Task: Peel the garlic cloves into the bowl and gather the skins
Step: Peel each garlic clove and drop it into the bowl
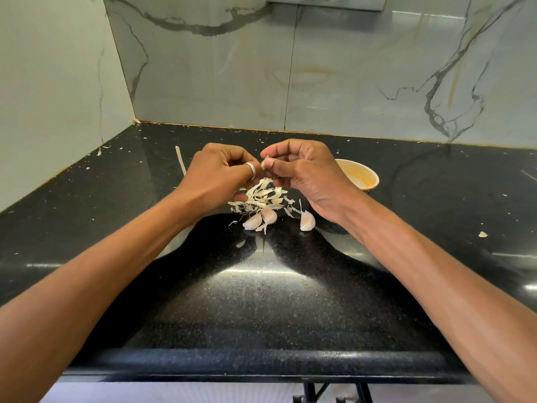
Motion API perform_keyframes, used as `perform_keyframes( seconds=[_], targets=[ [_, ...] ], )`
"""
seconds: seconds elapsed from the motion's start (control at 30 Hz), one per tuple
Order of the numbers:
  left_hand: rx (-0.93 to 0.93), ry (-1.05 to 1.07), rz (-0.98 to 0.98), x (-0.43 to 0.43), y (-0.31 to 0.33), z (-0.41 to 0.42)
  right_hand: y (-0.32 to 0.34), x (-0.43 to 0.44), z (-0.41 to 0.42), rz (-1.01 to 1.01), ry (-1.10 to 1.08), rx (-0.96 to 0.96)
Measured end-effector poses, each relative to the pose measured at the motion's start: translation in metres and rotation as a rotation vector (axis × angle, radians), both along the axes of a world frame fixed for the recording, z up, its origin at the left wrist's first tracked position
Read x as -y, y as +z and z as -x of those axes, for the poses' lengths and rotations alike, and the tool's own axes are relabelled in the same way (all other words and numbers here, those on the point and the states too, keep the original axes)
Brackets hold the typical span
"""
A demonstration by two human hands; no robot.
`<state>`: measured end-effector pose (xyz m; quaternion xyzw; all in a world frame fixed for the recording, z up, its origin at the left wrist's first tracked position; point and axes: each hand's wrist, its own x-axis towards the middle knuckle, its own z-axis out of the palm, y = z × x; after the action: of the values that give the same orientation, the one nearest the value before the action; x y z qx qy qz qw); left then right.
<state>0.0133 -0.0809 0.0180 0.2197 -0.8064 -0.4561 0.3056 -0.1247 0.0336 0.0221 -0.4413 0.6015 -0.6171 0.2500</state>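
Both my hands are raised over the black counter, fingertips meeting on one small garlic clove [265, 165]. My left hand [220, 173], with a silver ring, pinches it from the left. My right hand [302, 173] grips it from the right with thumb and fingers. Below them lies a pile of pale garlic skins [261, 199]. Two unpeeled cloves [260, 219] lie at the pile's near edge, and a third clove [307, 221] rests to the right by my right wrist. A cream bowl [366, 177] stands behind my right hand, partly hidden; its contents do not show.
The counter [261, 301] is glossy black stone with a rounded front edge. Marble walls close the back and left sides. A long pale strip [180, 159] lies left of my left hand. Skin scraps are scattered about, one at the right [482, 234].
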Motion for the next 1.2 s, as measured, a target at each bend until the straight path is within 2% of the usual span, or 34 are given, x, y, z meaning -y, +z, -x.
perform_keyframes(
  seconds=[0.13, 0.57, 0.77, 1.2],
  targets=[
    [0.002, -0.018, -0.097, 0.0001, 0.0013, -0.0001, 0.0012, -0.0005, 0.0007, 0.02, 0.029, 0.075],
    [-0.024, 0.106, -0.094, 0.0077, 0.0017, 0.0004, 0.0035, -0.0007, 0.004, 0.057, 0.027, 0.117],
    [-0.031, 0.077, 0.016, 0.0038, -0.0002, 0.0022, 0.0008, 0.0008, 0.0028, 0.036, -0.035, 0.025],
    [-0.056, 0.009, 0.038, 0.0018, 0.0022, 0.0004, 0.0001, 0.0017, 0.0023, -0.015, -0.041, -0.014]
  ],
)
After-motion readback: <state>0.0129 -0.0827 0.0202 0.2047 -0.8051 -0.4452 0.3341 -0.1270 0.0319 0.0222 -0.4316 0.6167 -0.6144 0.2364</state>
